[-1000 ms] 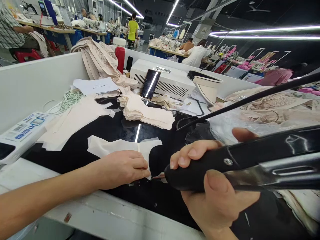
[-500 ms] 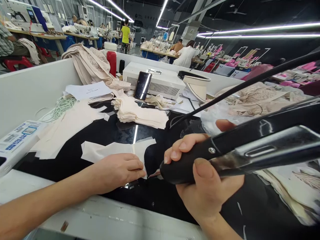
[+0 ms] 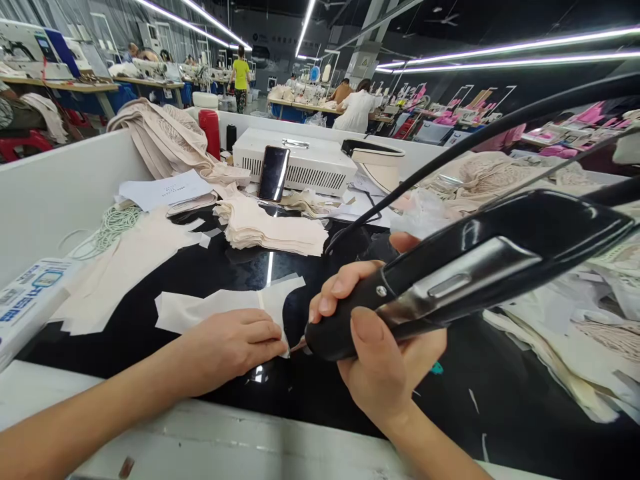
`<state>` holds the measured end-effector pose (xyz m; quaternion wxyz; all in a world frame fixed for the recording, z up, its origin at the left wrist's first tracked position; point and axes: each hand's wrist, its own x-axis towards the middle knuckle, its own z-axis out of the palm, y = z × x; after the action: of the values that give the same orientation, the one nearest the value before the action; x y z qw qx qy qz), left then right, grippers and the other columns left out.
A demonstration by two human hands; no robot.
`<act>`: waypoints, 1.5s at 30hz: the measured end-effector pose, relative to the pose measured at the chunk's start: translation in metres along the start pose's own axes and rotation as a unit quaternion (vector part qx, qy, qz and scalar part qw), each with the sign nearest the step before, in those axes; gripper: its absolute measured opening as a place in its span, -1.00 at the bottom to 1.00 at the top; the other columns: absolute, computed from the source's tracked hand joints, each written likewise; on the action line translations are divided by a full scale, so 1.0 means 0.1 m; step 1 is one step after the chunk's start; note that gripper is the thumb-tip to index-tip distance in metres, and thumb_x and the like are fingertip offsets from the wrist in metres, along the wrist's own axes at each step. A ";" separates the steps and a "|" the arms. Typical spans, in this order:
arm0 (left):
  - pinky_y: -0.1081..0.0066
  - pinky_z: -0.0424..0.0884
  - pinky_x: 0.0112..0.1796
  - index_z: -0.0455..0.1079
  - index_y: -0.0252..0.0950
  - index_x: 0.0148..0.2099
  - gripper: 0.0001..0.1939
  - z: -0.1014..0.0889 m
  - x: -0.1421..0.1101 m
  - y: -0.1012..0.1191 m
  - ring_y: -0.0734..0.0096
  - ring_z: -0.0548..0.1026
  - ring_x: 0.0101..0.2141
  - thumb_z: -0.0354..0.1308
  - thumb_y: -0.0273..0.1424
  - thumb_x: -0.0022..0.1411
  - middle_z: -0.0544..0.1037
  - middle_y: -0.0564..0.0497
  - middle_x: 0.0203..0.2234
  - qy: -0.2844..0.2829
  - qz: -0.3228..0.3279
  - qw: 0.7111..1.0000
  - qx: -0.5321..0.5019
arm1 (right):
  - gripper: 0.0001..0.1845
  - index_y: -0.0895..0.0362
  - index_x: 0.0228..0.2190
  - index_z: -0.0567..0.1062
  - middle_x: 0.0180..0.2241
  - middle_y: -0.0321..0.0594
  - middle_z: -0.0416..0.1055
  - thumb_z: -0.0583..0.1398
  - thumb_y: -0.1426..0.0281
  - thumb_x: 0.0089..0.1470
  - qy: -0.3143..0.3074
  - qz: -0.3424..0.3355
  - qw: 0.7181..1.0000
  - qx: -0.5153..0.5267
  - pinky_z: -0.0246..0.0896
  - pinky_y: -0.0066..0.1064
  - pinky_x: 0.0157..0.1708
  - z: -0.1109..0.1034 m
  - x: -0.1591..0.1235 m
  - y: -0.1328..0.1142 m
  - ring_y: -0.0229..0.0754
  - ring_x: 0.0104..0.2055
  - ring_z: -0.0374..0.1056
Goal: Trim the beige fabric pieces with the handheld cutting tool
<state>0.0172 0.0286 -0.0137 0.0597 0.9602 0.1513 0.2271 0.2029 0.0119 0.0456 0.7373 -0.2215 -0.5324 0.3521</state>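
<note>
My right hand (image 3: 380, 347) is wrapped round a black corded hand tool (image 3: 465, 267), whose tip touches the lower right edge of a flat cream fabric piece (image 3: 220, 308) on the black glossy worktop (image 3: 310, 393). My left hand (image 3: 235, 343) lies on that fabric piece just left of the tool tip, fingers pressed together and holding it down. The tool's black cable (image 3: 450, 157) arcs up to the right.
A stack of cream fabric pieces (image 3: 273, 230) lies behind; a phone (image 3: 273, 173) leans on a white box (image 3: 295, 163). White walls, a red flask (image 3: 210, 130), folded garments (image 3: 165, 137), coiled cord (image 3: 110, 223) and a carton (image 3: 25, 303) are left; piled fabric (image 3: 575, 333) is right. People work at far tables.
The view has shifted so the table sits lower and further left. The tool's rear end has tilted up while its tip stays at the fabric edge. My left hand keeps its place.
</note>
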 end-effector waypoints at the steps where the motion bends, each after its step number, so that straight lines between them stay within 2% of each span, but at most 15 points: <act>1: 0.27 0.47 0.12 0.44 -0.42 0.13 -0.72 0.00 0.00 0.00 0.23 0.56 0.00 -0.06 -0.58 0.55 0.61 -0.14 -0.08 0.001 0.001 1.000 -0.001 | -0.54 -0.10 0.03 0.46 -0.36 -0.38 0.43 0.41 0.34 0.13 0.002 0.000 1.000 0.000 0.33 -0.42 -0.62 0.00 0.00 0.00 -0.31 -0.55 0.33; 12: 0.30 0.46 0.12 0.43 -0.37 0.15 -0.74 0.02 -0.02 -0.02 0.26 0.55 0.02 0.00 -0.56 0.54 0.61 -0.15 -0.06 -0.005 -0.002 1.000 -0.011 | -0.55 -0.08 0.03 0.43 -0.37 -0.38 0.42 0.39 0.32 0.14 0.005 -0.006 1.000 -0.018 0.36 -0.42 -0.63 0.02 0.00 0.00 -0.30 -0.55 0.35; 16: 0.31 0.46 0.11 0.43 -0.35 0.14 -0.73 0.03 -0.02 -0.03 0.26 0.55 0.01 -0.03 -0.54 0.55 0.61 -0.14 -0.05 0.003 0.000 1.000 -0.007 | -0.56 -0.06 0.05 0.40 -0.37 -0.38 0.42 0.36 0.34 0.17 0.013 0.017 0.999 -0.040 0.42 -0.38 -0.60 0.01 0.00 -0.02 -0.28 -0.54 0.38; 25: 0.27 0.49 0.10 0.44 -0.35 0.13 -0.74 0.01 0.00 -0.02 0.26 0.57 0.01 -0.02 -0.54 0.55 0.63 -0.15 -0.05 -0.001 -0.003 1.000 -0.015 | -0.55 -0.09 0.02 0.44 -0.37 -0.38 0.42 0.40 0.35 0.13 0.002 0.003 1.000 0.002 0.38 -0.40 -0.61 0.04 0.00 0.00 -0.29 -0.55 0.34; 33: 0.25 0.49 0.12 0.41 -0.38 0.16 -0.69 0.02 -0.01 -0.04 0.24 0.57 0.01 -0.08 -0.58 0.54 0.63 -0.13 -0.03 0.003 -0.018 0.999 -0.051 | -0.53 -0.04 0.06 0.35 -0.37 -0.40 0.39 0.36 0.29 0.18 0.008 0.020 0.998 -0.054 0.42 -0.41 -0.55 0.04 -0.02 -0.01 -0.30 -0.50 0.37; 41: 0.27 0.49 0.11 0.48 -0.32 0.08 -0.68 0.03 -0.03 -0.06 0.26 0.58 0.00 -0.02 -0.65 0.46 0.63 -0.11 -0.06 0.000 -0.029 0.998 -0.050 | -0.54 -0.06 -0.02 0.37 -0.38 -0.40 0.44 0.41 0.28 0.11 0.024 0.018 0.999 -0.025 0.40 -0.38 -0.58 0.01 0.02 -0.04 -0.29 -0.53 0.36; 45: 0.28 0.47 0.12 0.47 -0.33 0.10 -0.67 0.02 -0.02 -0.06 0.27 0.58 0.00 -0.01 -0.67 0.45 0.63 -0.12 -0.06 -0.004 -0.024 0.999 -0.042 | -0.61 -0.03 -0.13 0.36 -0.38 -0.40 0.43 0.41 0.27 0.11 0.023 0.024 0.999 -0.027 0.37 -0.39 -0.59 0.01 0.02 -0.02 -0.30 -0.54 0.34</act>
<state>0.0148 0.0331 -0.0178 0.1061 0.9537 0.1647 0.2282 0.2028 0.0121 0.0482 0.7343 -0.2626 -0.5191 0.3499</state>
